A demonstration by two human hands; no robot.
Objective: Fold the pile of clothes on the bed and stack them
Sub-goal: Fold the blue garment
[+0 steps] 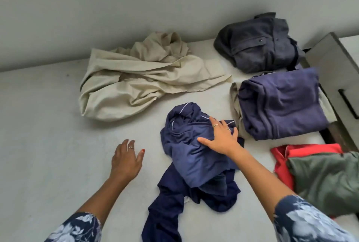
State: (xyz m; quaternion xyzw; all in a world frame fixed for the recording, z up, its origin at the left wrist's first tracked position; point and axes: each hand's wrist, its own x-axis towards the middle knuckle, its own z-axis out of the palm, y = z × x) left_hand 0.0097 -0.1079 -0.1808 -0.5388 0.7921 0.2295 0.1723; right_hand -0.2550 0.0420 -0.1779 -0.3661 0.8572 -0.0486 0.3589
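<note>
A crumpled blue garment (190, 148) lies in the middle of the pale bed (48, 134), on top of a darker navy garment (167, 203) that trails toward me. My right hand (221, 136) rests flat on the blue garment with fingers spread. My left hand (126, 158) hovers over the bare sheet to the left, fingers relaxed, holding nothing. A folded purple-blue garment (281, 103) sits on a beige piece at the right. A folded dark grey garment (260, 45) lies behind it. A rumpled beige garment (139, 78) is spread at the back.
A green garment (326, 179) over a red one (281, 162) lies at the right edge. A grey drawer unit (336, 62) stands beside the bed on the right. A grey wall (136, 8) runs along the bed's far side.
</note>
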